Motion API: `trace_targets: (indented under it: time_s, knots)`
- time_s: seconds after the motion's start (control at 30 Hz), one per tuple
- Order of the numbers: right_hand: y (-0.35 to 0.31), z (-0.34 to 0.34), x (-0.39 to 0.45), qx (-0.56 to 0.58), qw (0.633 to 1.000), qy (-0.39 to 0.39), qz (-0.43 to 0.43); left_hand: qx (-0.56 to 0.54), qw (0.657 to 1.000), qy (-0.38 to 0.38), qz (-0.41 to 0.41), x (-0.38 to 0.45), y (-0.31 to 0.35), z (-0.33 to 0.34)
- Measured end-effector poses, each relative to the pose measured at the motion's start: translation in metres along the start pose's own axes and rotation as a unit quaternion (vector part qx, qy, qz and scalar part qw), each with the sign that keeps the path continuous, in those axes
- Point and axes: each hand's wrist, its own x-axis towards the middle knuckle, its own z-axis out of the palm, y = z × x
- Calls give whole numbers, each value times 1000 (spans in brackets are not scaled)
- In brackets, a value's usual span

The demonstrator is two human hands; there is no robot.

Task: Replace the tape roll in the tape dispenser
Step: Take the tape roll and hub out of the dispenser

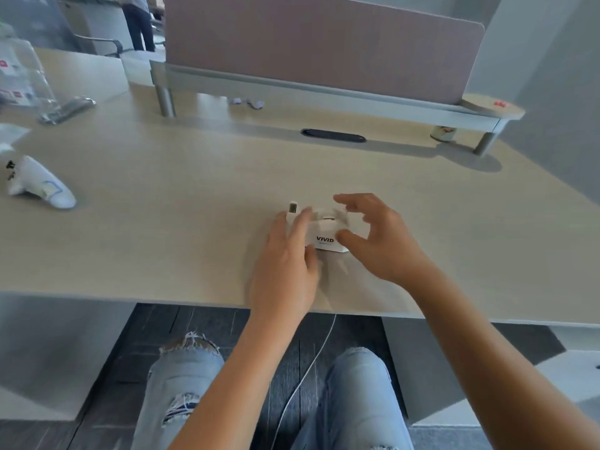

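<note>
A small white tape dispenser (324, 239) marked "VIVID" stands on the light wooden desk (181, 228), near its front edge. Its cutter end (293, 208) sticks up at the left. My left hand (285, 264) lies over the dispenser's left part, fingers on top and thumb at the front. My right hand (383, 241) hovers at its right side with fingers spread and curled, thumb tip against the body. A blurred pale shape between my hands may be the tape roll; I cannot tell.
A raised shelf (324, 92) with a pink partition (318, 40) runs along the back. A dark cable slot (333, 135) and a small jar (443, 134) sit beneath it. A white wrapped object (42, 186) and a clear bag (22, 76) lie left. A thin white cable (308, 368) hangs off the edge.
</note>
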Motion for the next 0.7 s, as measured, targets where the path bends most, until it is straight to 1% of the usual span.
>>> trace_targets:
  time_s: [0.07, 0.1, 0.23, 0.37, 0.53, 0.7]
  knots:
    - [0, -1, 8, 3, 999, 40, -18, 17, 1000, -10, 5, 0, -1, 1]
    - [-1, -1, 14, 1, 999, 44, -28, 20, 1000, -12, 1, 0, -1, 0]
    - [-5, -5, 33, -43, 997, -13, -70, 16, 1000, -14, -6, 3, -2, 0]
    - [-7, -6, 41, -100, 990, -23, -98, 15, 1000, -19, -4, 2, -5, -1]
    - [-6, -21, 35, -113, 987, -49, -101, 18, 1000, -22, -1, 2, -3, -2]
    - [3, -24, 28, -90, 993, -30, -65, 13, 1000, -16, -2, 2, -4, -2]
